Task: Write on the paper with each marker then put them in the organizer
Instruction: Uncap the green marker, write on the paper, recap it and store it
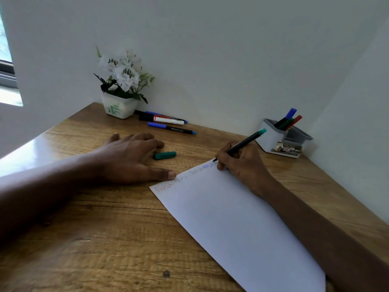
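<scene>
The right hand [242, 163] pinches a green marker [242, 144] in its fingers, tip on the paper's [231, 224] far edge; the left hand [130, 159] lies flat, fingers spread, beside the cap [164, 155] on the bench [105, 239], organizer [271, 138] nearby.

Worn on the head, looks forward and down from close over the near edge of the wooden desk [101, 239], facing its far right corner.
</scene>
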Action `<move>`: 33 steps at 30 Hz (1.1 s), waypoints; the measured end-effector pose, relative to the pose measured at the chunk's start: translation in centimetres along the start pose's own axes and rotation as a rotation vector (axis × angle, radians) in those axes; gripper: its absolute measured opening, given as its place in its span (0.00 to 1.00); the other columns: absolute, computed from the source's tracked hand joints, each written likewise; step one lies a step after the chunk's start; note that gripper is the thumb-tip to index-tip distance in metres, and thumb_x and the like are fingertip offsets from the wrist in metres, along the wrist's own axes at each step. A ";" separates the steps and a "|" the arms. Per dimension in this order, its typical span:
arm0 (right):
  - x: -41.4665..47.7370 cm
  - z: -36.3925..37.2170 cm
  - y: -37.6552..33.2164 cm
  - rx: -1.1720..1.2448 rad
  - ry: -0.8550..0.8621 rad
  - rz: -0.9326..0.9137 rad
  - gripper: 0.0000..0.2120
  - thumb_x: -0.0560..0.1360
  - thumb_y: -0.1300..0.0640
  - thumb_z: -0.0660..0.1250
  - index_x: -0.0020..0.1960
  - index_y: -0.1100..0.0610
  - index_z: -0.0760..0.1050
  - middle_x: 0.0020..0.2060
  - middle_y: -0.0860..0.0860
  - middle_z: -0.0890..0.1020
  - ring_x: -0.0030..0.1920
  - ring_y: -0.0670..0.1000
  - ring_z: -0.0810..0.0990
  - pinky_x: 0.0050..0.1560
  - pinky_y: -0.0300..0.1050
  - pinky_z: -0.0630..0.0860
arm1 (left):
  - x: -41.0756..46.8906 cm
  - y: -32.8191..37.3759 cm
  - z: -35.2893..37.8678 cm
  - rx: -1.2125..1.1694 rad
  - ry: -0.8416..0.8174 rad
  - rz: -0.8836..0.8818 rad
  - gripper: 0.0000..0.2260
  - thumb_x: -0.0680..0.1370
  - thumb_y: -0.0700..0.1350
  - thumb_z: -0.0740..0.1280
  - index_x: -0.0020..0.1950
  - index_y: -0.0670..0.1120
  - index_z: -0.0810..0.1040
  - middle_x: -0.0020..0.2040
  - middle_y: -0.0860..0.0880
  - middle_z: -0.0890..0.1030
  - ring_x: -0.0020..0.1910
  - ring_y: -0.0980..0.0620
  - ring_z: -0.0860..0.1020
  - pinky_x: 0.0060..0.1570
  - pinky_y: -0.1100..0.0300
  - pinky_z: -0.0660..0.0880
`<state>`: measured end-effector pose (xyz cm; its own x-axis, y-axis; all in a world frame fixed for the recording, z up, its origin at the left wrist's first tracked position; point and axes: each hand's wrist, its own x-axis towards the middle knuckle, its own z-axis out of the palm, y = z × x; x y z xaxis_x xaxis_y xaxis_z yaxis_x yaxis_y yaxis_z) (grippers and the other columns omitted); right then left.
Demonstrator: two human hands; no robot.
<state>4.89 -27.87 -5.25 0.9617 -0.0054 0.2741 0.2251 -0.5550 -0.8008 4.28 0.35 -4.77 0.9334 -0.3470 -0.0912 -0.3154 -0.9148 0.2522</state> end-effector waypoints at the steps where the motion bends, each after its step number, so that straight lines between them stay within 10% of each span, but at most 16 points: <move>1: 0.1 0.0 0.0 -0.005 0.012 -0.001 0.08 0.73 0.62 0.69 0.35 0.56 0.80 0.31 0.52 0.85 0.34 0.44 0.80 0.42 0.43 0.76 | 0.0 0.0 0.0 0.002 -0.001 0.001 0.56 0.54 0.85 0.47 0.80 0.62 0.55 0.82 0.55 0.54 0.80 0.51 0.56 0.78 0.39 0.50; 33: 0.5 0.3 0.6 -0.059 0.113 0.019 0.08 0.72 0.58 0.69 0.35 0.57 0.78 0.27 0.49 0.81 0.29 0.43 0.75 0.35 0.41 0.72 | -0.3 0.1 -0.1 0.000 -0.001 0.011 0.56 0.55 0.84 0.47 0.80 0.62 0.54 0.82 0.56 0.54 0.80 0.51 0.55 0.78 0.39 0.49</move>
<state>5.56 -27.99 -5.75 0.9411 -0.1086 0.3203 0.1941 -0.6022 -0.7744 4.02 0.40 -4.62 0.9298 -0.3570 -0.0899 -0.3253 -0.9110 0.2533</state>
